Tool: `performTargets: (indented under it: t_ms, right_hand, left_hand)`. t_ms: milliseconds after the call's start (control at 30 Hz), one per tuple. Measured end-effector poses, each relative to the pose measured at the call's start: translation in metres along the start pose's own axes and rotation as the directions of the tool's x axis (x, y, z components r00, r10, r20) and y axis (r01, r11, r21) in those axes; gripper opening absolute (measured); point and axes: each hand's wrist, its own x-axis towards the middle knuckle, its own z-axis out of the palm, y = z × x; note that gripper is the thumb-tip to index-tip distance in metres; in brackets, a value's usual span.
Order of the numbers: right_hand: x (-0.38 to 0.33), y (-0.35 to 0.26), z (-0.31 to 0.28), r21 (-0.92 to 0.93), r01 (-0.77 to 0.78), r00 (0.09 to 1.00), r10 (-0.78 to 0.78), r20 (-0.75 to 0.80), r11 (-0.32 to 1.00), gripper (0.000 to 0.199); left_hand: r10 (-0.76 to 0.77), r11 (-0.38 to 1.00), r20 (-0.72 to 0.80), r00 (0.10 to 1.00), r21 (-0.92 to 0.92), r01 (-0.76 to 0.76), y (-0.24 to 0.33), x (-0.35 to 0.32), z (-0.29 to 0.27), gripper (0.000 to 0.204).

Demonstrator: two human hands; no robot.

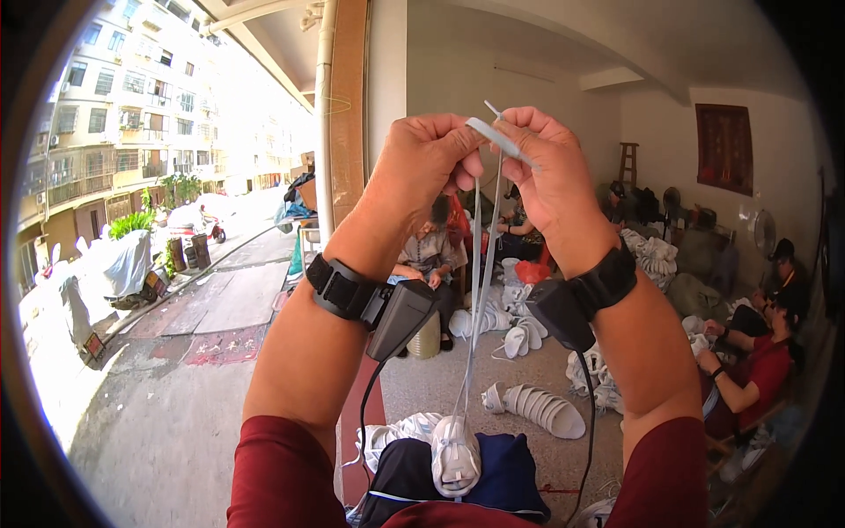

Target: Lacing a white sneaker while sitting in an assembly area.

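Observation:
Both my hands are raised in front of me, close together. My left hand (427, 158) pinches a pale grey shoelace (475, 290) between thumb and fingers. My right hand (547, 167) is also closed on the lace, and a short tip sticks up above its fingers. A flat piece of lace crosses from one hand to the other. Two long strands hang almost straight down to a white shoe (456, 466), which lies on my lap with its toe toward me. How the lace runs inside the fingers is hidden.
Nested white shoe uppers (541, 412) lie on the floor ahead, with more white shoe parts (396, 436) beside my lap. Cables hang from black boxes strapped to my left wrist (403, 319) and right wrist (562, 314). Several people sit around, one (748, 378) at right. A street (176, 396) opens left.

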Motion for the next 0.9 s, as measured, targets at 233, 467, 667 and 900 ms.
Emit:
performTargets:
  t_ms: [233, 467, 667, 900]
  right_hand:
    - [0.015, -0.004, 0.006, -0.051, -0.001, 1.0, 0.001, 0.0, 0.999, 0.004]
    - [0.012, 0.003, 0.025, 0.12, -0.127, 0.992, 0.128, 0.004, 0.985, 0.006]
    - [0.013, 0.008, 0.015, 0.15, -0.126, 0.991, 0.117, 0.063, 0.981, 0.008]
    - [0.008, 0.008, 0.011, 0.09, -0.097, 0.993, 0.09, 0.079, 0.991, 0.01]
  left_hand:
    - [0.083, 0.996, -0.141, 0.987, 0.042, -0.078, 0.014, 0.024, -0.003, 0.021]
    - [0.055, 0.998, -0.155, 0.986, 0.025, -0.051, 0.014, 0.023, -0.003, 0.018]
    - [0.009, 1.0, -0.154, 0.988, -0.007, -0.01, 0.007, 0.025, -0.007, 0.021]
    - [-0.068, 0.967, -0.071, 0.995, -0.249, 0.049, 0.002, 0.021, -0.01, 0.014]
